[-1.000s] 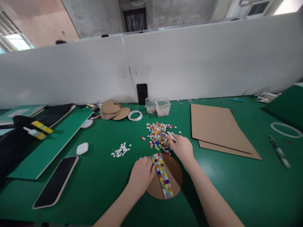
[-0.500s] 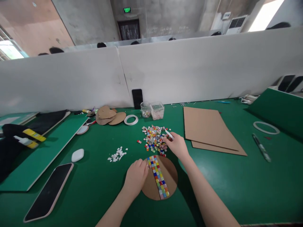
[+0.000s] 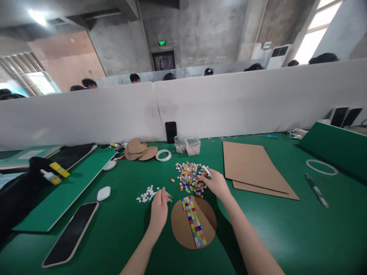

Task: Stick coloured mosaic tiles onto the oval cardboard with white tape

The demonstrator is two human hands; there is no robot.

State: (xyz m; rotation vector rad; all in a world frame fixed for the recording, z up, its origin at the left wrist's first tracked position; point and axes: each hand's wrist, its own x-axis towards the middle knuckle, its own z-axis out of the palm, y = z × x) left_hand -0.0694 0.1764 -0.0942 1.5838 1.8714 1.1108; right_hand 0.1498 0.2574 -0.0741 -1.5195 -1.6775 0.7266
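A round cardboard disc (image 3: 179, 229) lies in front of me, with a slanting band of small coloured mosaic tiles (image 3: 195, 222) across it. My left hand (image 3: 159, 208) is just left of the disc, off its edge, fingers drawn together; whether a small piece is between them is hidden. My right hand (image 3: 216, 183) is at the right side of a pile of mixed mosaic tiles (image 3: 187, 176). It grips a short white stick-shaped tool (image 3: 207, 171), whose exact kind is not clear. White tile pieces (image 3: 146, 194) lie scattered beside my left hand.
Two clear containers (image 3: 192, 146) stand behind the pile. Cardboard discs (image 3: 137, 149) and a white ring (image 3: 163, 155) lie at the back left, cardboard sheets (image 3: 249, 164) at right. A phone (image 3: 71, 233) and white case (image 3: 103, 193) lie left; a pen (image 3: 315, 190) lies far right.
My left hand has lifted away from the disc's left edge and moved left, towards the white pieces. My right hand stays at the tile pile with the white tool. The camera view has tilted up.
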